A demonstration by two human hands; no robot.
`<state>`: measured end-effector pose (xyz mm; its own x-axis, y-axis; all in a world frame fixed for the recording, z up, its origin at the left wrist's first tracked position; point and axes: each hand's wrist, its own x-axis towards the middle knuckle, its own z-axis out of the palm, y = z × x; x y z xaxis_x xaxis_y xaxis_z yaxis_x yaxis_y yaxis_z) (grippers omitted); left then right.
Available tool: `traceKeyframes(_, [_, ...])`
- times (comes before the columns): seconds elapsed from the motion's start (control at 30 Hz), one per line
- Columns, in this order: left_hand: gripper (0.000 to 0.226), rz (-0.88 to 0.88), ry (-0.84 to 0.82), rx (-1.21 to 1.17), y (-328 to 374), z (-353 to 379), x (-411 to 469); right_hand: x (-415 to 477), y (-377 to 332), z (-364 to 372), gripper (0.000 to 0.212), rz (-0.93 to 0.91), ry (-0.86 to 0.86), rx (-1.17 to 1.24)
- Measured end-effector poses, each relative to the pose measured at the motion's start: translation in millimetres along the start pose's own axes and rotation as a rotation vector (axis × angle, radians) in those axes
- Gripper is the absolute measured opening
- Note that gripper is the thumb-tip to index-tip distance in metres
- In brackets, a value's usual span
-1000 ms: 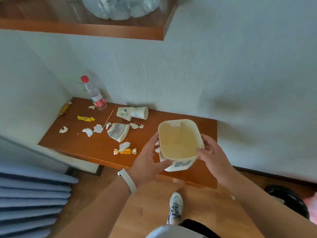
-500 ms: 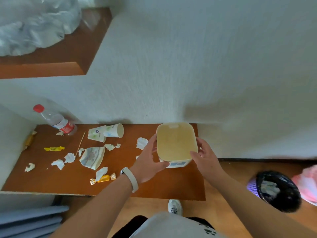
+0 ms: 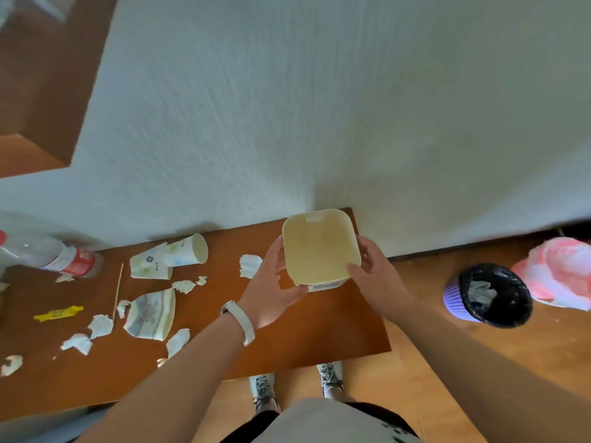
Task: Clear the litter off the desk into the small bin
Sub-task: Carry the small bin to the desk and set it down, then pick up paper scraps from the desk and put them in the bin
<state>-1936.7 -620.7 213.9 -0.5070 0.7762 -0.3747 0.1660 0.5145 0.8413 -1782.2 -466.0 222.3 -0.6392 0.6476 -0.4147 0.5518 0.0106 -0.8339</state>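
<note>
— Head view: where is the small bin (image 3: 319, 247)?
— At the desk (image 3: 319, 330) far right corner, left hand (image 3: 271, 287) and right hand (image 3: 374, 276) each closing a grip on its sides.
— Litter?
— Paper scraps (image 3: 150, 313) along the left side.

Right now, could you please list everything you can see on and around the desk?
Small cream plastic bin: one, empty, held at the desk's right end.
Brown wooden desk: one, against the white wall.
Printed paper cups: two, white, lying on their sides at the back.
Clear plastic bottle with red label: one, lying at far left.
Yellow sweet wrapper: one, left.
Thin wooden stick: one, left.
Torn white paper scraps: several, scattered left.
Purple mesh basket with black liner: one, on the floor.
Left hand, right hand: on the bin's sides.
</note>
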Motion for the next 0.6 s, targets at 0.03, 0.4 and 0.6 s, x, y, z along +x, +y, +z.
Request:
traceKeyframes(0.03, [0.099,0.009,0.0,0.007,-0.8,-1.5,1.8,0.2,-0.4,0.9,0.049,0.002,0.012,-0.007])
traceKeyframes(0.4, [0.077,0.063,-0.093,0.167,-15.3,-25.7,-4.1,-17.0,-2.6,14.4,0.043,0.003,0.164,-0.067])
traceKeyframes(0.6, [0.063,0.106,-0.11,0.338,-31.1,-48.0,-22.2,-43.4,-1.7,24.7,0.043,-0.015,0.309,-0.064])
